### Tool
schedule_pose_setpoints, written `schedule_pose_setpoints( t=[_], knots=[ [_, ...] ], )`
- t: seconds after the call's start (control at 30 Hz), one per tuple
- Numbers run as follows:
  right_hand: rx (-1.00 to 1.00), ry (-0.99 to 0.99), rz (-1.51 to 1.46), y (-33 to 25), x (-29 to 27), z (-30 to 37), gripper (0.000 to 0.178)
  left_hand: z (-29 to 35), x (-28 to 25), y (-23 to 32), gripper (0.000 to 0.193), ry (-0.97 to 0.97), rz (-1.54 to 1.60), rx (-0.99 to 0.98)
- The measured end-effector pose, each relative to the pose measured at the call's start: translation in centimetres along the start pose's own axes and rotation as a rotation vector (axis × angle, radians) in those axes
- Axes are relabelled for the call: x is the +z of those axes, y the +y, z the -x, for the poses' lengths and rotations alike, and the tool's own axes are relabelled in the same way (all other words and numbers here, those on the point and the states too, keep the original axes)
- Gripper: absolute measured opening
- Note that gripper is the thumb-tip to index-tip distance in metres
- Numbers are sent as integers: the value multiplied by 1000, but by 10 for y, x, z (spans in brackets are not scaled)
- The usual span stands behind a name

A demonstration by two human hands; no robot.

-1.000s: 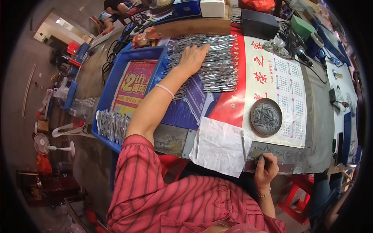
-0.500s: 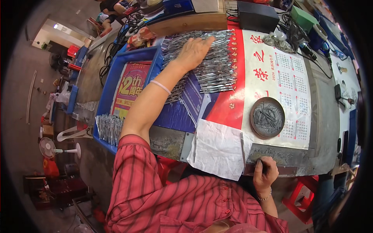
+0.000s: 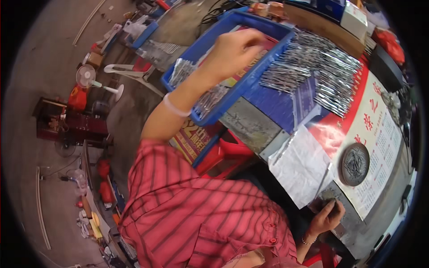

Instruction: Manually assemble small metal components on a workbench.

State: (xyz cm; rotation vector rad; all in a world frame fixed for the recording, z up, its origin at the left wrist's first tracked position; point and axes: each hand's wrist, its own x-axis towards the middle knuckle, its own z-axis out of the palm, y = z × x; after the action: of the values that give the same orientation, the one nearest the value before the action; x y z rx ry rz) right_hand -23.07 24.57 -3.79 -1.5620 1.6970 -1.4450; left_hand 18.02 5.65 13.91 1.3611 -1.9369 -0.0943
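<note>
My left hand (image 3: 239, 49) is raised over the blue tray (image 3: 213, 117), its fingers curled and a little blurred. What they hold, if anything, is hidden. Slim silvery metal pieces (image 3: 183, 70) lie in the tray beside a printed sheet. Rows of similar slim metal pieces (image 3: 337, 82) cover the tabletop right of the tray. At the table's front edge, my right hand (image 3: 328, 219) is closed, thumb against the fingers; something dark shows there, too small to name. Near it are a crumpled white sheet (image 3: 299, 163) with a thin rod along its edge, and a round dark bowl (image 3: 344, 167) of small grey pins.
A red and white calendar sheet (image 3: 382, 147) lies under the bowl. Behind the metal pieces stands a wooden box (image 3: 321, 24), with a black box (image 3: 385, 67) to its right. A red stool (image 3: 225, 154) is under the table; a white fan (image 3: 87, 77) stands left.
My left hand has moved from the rows of metal pieces leftward over the blue tray, its fingers now curled. The view has turned left. My right hand stays closed at the table edge.
</note>
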Motion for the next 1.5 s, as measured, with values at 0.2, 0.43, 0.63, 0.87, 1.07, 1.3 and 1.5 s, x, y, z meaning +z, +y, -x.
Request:
schedule_pose_setpoints(
  t=[0.2, 0.43, 0.63, 0.87, 1.07, 1.3, 1.5],
  knots=[
    [17, -67, -34, -8, 6, -9, 8, 143, -100, -75, 22, -63, -250, -603],
    [-34, -45, -1, -22, 1, -19, 6, 167, -90, -112, 19, -142, -534, -614],
    [-38, -96, 177, -22, -21, -36, 9, 152, -65, -116, 33, -83, -533, -603],
    [-102, -274, 185, -34, -2, -123, 12, 169, -92, -152, 26, -113, -730, -387],
    [-249, -513, 668, -13, 8, -162, 18, 174, -94, -153, 35, 3, -352, -589],
    [-268, -586, 707, 7, 3, -172, 16, 165, -71, -123, 20, 101, -174, -661],
    [-184, -600, 578, 1, 1, -178, 14, 161, -73, -58, 22, 317, -114, -580]
  ],
)
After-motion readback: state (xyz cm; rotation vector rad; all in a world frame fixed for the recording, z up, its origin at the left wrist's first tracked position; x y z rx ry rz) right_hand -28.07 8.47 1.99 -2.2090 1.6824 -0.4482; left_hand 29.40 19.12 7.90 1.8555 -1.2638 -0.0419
